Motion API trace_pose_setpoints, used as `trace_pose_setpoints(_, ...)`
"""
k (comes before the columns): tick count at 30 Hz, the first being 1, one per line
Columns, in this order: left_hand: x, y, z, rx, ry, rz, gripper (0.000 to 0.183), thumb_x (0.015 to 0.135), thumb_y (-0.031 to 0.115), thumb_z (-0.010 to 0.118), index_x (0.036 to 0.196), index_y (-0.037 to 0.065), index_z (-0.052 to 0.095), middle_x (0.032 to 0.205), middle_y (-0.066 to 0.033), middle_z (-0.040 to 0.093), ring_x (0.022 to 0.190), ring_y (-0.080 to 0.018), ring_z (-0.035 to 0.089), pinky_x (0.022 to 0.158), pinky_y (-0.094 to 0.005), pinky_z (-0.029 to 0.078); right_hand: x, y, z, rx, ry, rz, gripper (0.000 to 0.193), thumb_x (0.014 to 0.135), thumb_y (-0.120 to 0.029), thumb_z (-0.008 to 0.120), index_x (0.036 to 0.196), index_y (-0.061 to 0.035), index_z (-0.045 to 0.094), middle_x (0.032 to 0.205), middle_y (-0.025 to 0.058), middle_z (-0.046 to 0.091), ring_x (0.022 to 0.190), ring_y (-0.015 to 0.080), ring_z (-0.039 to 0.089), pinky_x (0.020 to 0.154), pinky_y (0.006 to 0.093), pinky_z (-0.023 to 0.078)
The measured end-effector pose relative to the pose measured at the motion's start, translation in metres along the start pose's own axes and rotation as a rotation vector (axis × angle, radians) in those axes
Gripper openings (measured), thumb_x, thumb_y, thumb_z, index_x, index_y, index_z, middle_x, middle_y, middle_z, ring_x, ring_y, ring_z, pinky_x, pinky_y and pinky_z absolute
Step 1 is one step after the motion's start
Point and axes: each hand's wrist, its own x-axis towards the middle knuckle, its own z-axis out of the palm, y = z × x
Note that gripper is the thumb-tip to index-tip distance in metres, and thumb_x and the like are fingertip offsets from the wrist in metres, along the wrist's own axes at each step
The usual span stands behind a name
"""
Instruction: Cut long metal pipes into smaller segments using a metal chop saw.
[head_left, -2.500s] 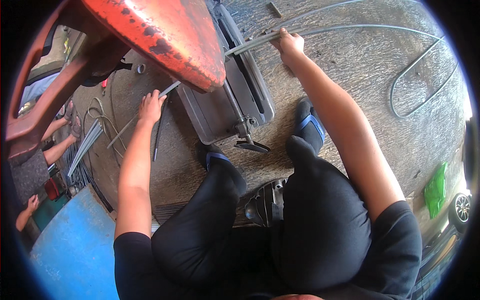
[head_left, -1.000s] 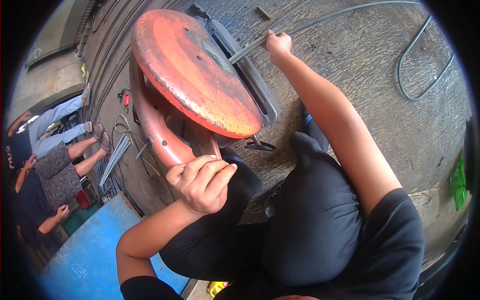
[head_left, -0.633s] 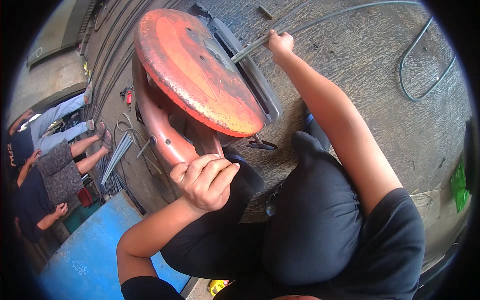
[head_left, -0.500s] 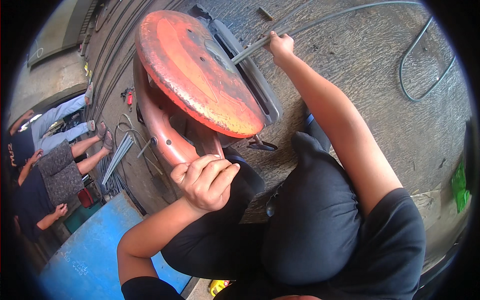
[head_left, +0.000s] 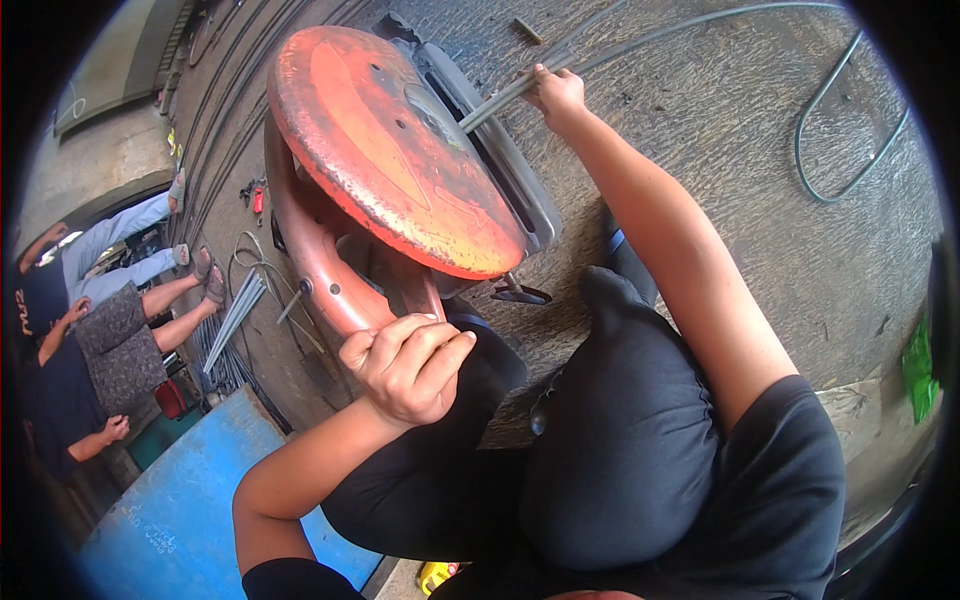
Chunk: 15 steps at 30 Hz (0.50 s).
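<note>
In front of me stands a chop saw with a worn orange-red blade guard [head_left: 400, 150]. Fingers curled, my left hand [head_left: 412, 368] grips the saw's handle [head_left: 345, 295] at its near end. Farther off, on the right, my right hand [head_left: 558, 94] is closed round thin grey metal rods [head_left: 497, 103]. These rods run in under the guard at the saw's grey base [head_left: 490, 150]. Their other ends stretch away behind my right hand. Where the blade meets the rods is hidden by the guard.
Two people [head_left: 110, 340] are at the left, beside a blue sheet-topped table [head_left: 190, 490]. A bundle of cut rods [head_left: 235, 325] lies near their feet. Long bars [head_left: 225, 90] cross the floor at the far left. A bent rod [head_left: 800, 150] and a green bag [head_left: 917, 370] are at the right.
</note>
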Motion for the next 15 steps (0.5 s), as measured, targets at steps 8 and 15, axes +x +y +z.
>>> trace_pose_setpoints(8,-0.0016,-0.0014,-0.0004,0.006,-0.008,0.001,0.015,0.072,0.016,0.056,0.078,0.019,0.069,0.076,0.0091,0.063,0.08,-0.0087,0.059,0.076,-0.0312,0.025,0.0009,0.0024,-0.0001,0.032,0.018,-0.02,0.018,0.093,-0.012,0.051,0.1,0.0044,0.051,0.09,0.0142,0.065,0.078,0.0231,0.066,0.067,0.0354,0.059)
trace_pose_setpoints(15,-0.0022,-0.0001,-0.0004,0.003,0.004,-0.004,0.014,0.071,0.016,0.057,0.078,0.018,0.069,0.076,0.0089,0.063,0.08,-0.0089,0.059,0.075,-0.0311,0.026,0.003,0.0028,-0.009,0.172,-0.06,0.032,0.018,0.093,-0.012,0.052,0.102,0.0024,0.05,0.095,0.0135,0.062,0.081,0.0239,0.065,0.07,0.0363,0.059)
